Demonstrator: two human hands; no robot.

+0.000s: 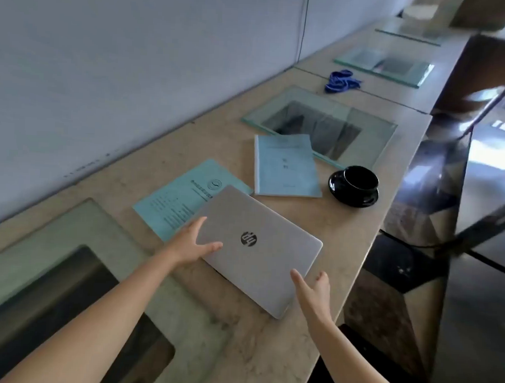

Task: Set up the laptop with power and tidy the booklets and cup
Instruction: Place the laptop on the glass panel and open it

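Laptop (257,249): lying shut and skewed on the counter (267,351), its far corner overlapping the near booklet (175,199).
Slip risk: neither hand is clamping the lid, so a lift from these flat touches is likely risking the smooth shell sliding out.
Edge risk: the laptop's near right corner is sitting close to the counter's outer edge, so a push rightward could be tipping it off.
Booklet risk: dragging the laptop could be creasing or carrying the near booklet under it.
Cup risk: the cup (360,180) is standing on its saucer (352,195) near the outer edge, just beside the far booklet (285,166); a wide swing of the laptop could be knocking it.
Power: no cable or charger is showing, so that step is looking not yet begun.
Left hand (191,243): reaching in from the left, fingers spread and fairly straight, thumb resting on the lid, forefinger lying along the left edge.
Right hand (313,292): hovering at the near right corner, fingers straight and apart, holding nothing; whether it is touching the lid I cannot tell.
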